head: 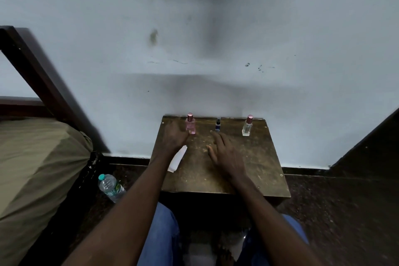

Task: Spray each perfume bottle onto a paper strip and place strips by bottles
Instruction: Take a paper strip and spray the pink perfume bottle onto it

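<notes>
Head view looks down on my scuffed wooden table (248,168), set against a stained pale wall (280,28), with a bed (32,168) to the left and a water bottle (111,187) on the dark floor. A pink perfume bottle (190,125), a small blue bottle (217,125) and a clear bottle (247,127) line the far edge. My right grip (224,153) is spread just before the blue bottle. My left grip (174,136) is blurred beside the pink one and lies over white paper strips (178,158); I cannot tell whether it clasps them.

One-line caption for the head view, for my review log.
Person's left hand beside the pink perfume bottle, right hand open near the blue bottle, paper strips by the left wrist, clear bottle apart.
</notes>
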